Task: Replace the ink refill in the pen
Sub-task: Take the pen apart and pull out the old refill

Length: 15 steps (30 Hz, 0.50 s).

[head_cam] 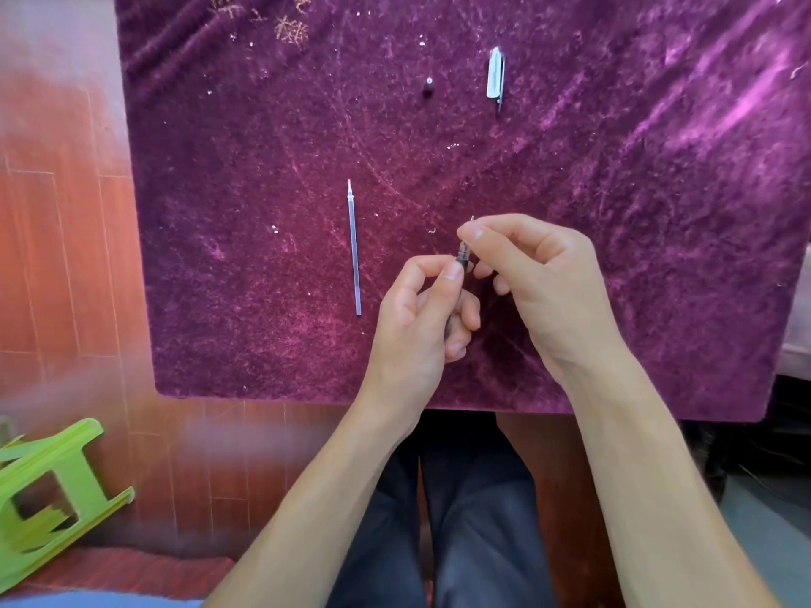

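On the purple-covered bench [263,344], the left hand [417,326] wraps the dark pen barrel [461,258] while the right hand [540,274] pinches its tip end. A thin clear refill [354,252] lies apart to the left: light, slightly flexible, probably slippery, best gripped mid-shaft, clear of the fragile point. The cap [495,74] and a small dark piece [428,86] sit farther away.

Cloth [439,147]: purple velvet, fuzzy nap, sheen in patches, lint-specked. Refill [354,252]: clear smooth plastic, metal tip. Cap [495,74]: translucent glossy plastic. Floor [66,256]: glossy reddish wood planks. Stool [48,489]: smooth green plastic.
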Available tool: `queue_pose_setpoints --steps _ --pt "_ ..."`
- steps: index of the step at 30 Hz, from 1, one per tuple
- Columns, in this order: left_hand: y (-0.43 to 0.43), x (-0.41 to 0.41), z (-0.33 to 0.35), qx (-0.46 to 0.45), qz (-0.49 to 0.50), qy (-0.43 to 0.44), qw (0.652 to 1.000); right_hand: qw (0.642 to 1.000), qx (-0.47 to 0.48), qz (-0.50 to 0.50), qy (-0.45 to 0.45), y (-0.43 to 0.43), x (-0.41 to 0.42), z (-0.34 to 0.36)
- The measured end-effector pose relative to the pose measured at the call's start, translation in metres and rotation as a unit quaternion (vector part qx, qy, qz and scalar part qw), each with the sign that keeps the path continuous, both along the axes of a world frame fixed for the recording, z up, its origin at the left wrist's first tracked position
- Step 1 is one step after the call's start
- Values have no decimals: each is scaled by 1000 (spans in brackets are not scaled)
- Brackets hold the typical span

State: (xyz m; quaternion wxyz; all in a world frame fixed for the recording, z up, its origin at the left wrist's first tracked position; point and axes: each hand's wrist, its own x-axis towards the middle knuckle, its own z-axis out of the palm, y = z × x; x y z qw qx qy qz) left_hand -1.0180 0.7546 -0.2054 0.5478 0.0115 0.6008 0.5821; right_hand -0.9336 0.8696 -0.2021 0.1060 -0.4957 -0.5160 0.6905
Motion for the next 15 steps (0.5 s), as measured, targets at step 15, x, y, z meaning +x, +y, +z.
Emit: queue_pose_setpoints --steps 15 --pt "3 8 2 -3 12 6 1000 999 -1 -42 -1 19 -10 2"
